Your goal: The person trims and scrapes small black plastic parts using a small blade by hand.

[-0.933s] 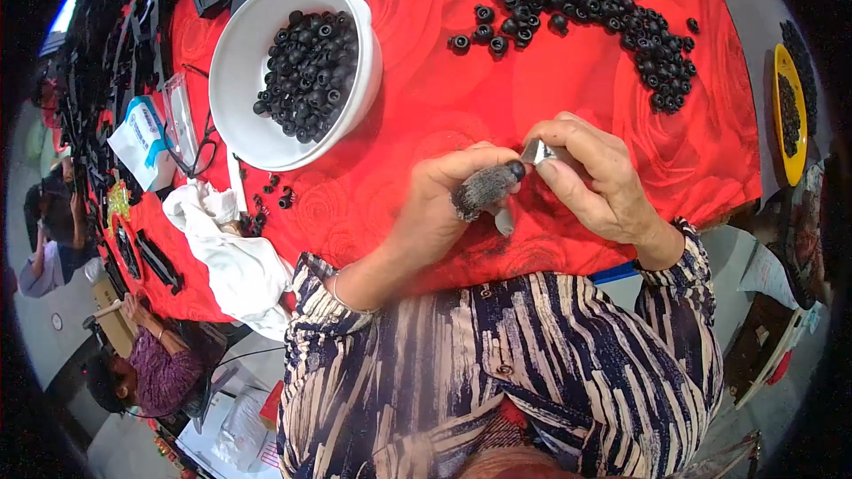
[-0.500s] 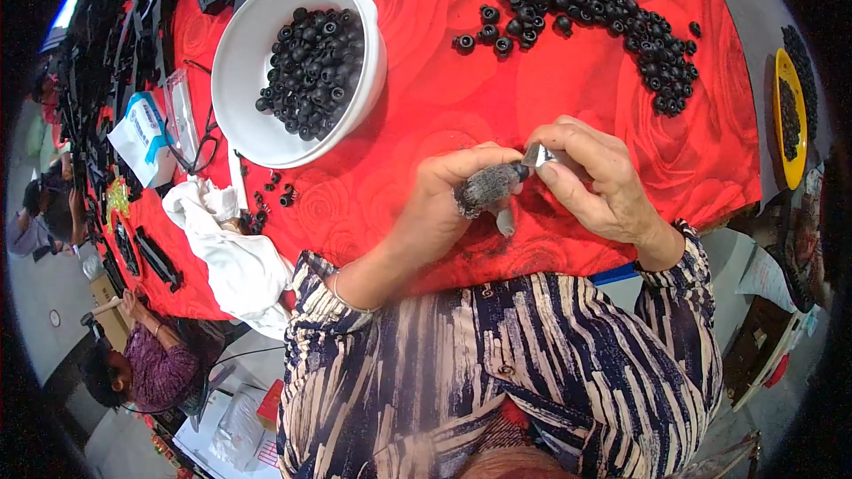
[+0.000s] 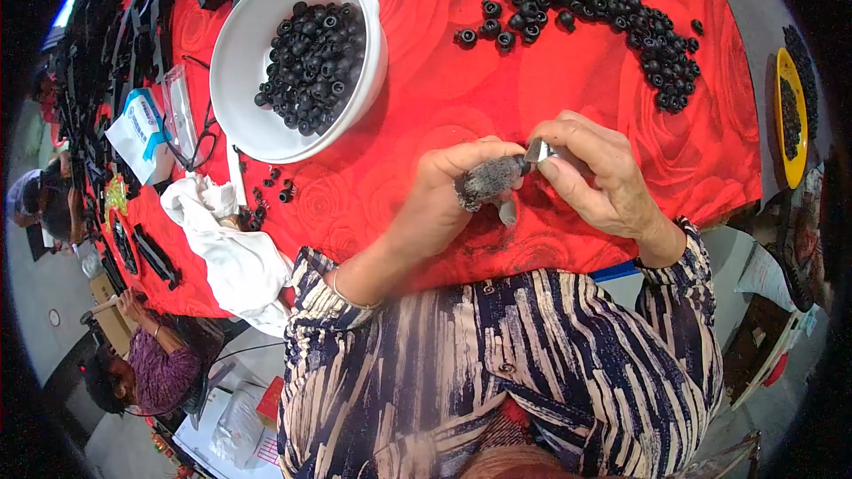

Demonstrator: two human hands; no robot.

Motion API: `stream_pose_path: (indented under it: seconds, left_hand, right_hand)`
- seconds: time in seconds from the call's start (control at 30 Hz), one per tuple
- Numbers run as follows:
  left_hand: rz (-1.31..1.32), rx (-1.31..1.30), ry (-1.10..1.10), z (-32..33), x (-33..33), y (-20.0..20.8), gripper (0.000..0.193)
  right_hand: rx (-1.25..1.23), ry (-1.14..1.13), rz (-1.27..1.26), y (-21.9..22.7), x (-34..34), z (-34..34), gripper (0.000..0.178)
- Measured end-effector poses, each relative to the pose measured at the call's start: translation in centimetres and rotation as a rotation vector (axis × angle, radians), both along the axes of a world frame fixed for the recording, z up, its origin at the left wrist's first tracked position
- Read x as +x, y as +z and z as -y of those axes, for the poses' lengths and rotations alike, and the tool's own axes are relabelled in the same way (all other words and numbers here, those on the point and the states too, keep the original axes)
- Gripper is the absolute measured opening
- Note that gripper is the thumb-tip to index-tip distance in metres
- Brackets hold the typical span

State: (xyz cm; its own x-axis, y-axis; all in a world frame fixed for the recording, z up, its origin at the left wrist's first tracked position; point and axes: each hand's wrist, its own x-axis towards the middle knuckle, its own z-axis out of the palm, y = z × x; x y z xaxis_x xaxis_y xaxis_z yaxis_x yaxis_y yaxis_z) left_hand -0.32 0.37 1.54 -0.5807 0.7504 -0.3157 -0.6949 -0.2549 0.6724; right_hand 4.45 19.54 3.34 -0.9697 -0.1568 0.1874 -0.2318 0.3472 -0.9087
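Observation:
My left hand (image 3: 441,191) is closed, pinching a small black rounded part (image 3: 524,164) near its fingertips. A fuzzy, grey-black speckled patch (image 3: 486,183), perhaps a dust-covered finger cover, lies over that hand's fingers; a pale grey tip (image 3: 507,212) shows below it. My right hand (image 3: 596,179) is closed on a short, shiny metal blade (image 3: 538,151), held between thumb and fingers. The blade's edge meets or nearly meets the black part. Black crumbs dot the red cloth (image 3: 417,115) under my hands.
A white bowl (image 3: 371,93) of black parts stands at upper left; loose black parts (image 3: 652,44) spread at upper right. Near the left lie a white cloth (image 3: 226,257), glasses (image 3: 206,137) and long black pieces (image 3: 133,44). A yellow tray (image 3: 801,124) is far right. Another person (image 3: 160,364) sits lower left.
Both hands stay almost in place, the blade still against or close to the black part. The right hand's grip shifts very slightly. The person at lower left has moved a little.

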Motion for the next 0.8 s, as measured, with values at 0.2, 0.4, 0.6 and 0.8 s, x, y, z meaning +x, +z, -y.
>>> stream_pose_path:
  seconds: [0.2,0.4,0.6,0.8]
  left_hand:
    - [-0.021,-0.038,-0.013,-0.1,0.1,0.0,0.019]
    - [-0.039,-0.046,-0.026,0.1,0.0,0.0,0.018]
    - [0.058,-0.043,-0.008,0.4,0.1,-0.3,0.019]
    - [0.072,-0.046,0.032,0.5,-0.5,-0.8,0.027]
  right_hand:
    - [0.017,0.011,-0.012,-0.1,0.0,-0.1,0.017]
    - [0.016,0.059,0.051,0.1,-0.3,-0.3,0.017]
    - [0.025,0.156,0.023,-0.1,-0.6,-0.5,0.015]
    - [-0.082,0.105,0.062,0.8,0.0,-0.8,0.018]
